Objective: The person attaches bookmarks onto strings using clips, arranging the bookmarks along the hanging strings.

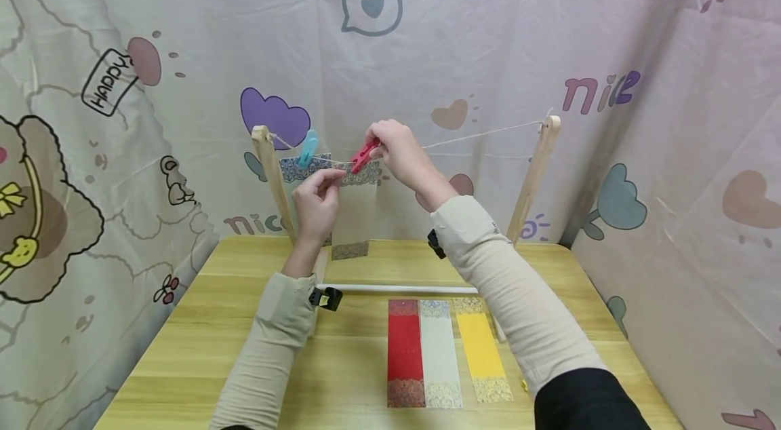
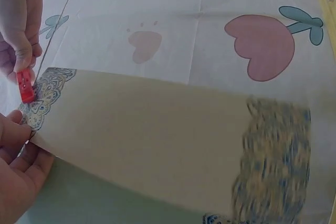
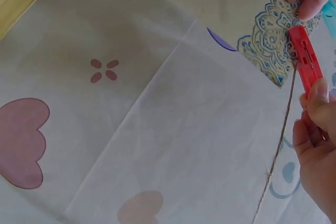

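My right hand (image 1: pixel 395 148) pinches a red clothespin (image 1: pixel 364 154) at the string (image 1: pixel 482 136), its jaws over the top edge of a beige card (image 1: pixel 354 213) with lace-patterned ends. In the left wrist view that card (image 2: pixel 152 124) stretches across, its far end blurred. My left hand (image 1: pixel 317 203) pinches the card's upper corner between thumb and fingers, just below the string. A blue clothespin (image 1: pixel 308 149) sits on the string to the left, clipping a pale green card (image 2: pixel 115 198) that is partly hidden behind the beige one.
Two wooden posts (image 1: pixel 531 179) hold the string ends, with a white bar (image 1: pixel 396 289) low between them. On the wooden table (image 1: pixel 183 321) lie a red card (image 1: pixel 405 352), a pale card (image 1: pixel 438 352) and a yellow card (image 1: pixel 482 347). Printed cloth (image 1: pixel 439 30) hangs behind.
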Motion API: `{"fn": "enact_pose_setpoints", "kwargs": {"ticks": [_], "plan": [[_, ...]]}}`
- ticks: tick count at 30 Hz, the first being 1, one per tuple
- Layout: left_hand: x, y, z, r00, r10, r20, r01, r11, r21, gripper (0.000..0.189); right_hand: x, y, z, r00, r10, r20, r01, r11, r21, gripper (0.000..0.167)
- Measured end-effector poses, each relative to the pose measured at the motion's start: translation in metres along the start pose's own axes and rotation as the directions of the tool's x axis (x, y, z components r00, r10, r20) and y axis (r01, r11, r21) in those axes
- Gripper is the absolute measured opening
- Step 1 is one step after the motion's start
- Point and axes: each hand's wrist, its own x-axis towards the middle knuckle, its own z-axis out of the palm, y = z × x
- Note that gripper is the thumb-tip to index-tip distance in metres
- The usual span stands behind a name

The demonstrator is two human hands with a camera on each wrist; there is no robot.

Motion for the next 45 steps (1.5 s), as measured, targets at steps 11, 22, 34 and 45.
{"fn": "enact_pose_setpoints", "kwargs": {"ticks": [11,22,34,45], "plan": [[0.0,-0.004,0.0,1.0,0.003,-0.005,-0.003,1.0,0.021,0.011,0.0,0.003,0.001,0.992,0.006,0.127,-0.008,1.0,0.015,0.033],[-0.005,-0.012,-0.001,0.998,-0.051,-0.029,0.051,0.999,-0.003,0.009,-0.011,0.011,0.001,0.986,-0.071,-0.151,0.097,0.98,0.176,0.035],[-0.009,-0.04,0.002,0.996,0.004,-0.087,0.003,0.997,0.076,0.008,-0.033,0.029,-0.01,0.912,-0.016,-0.409,0.185,0.907,0.378,0.011],[-0.012,-0.04,0.007,0.984,0.055,-0.169,-0.031,0.989,0.144,0.008,-0.059,0.014,-0.032,0.92,0.076,-0.383,0.086,0.917,0.389,0.005]]}}
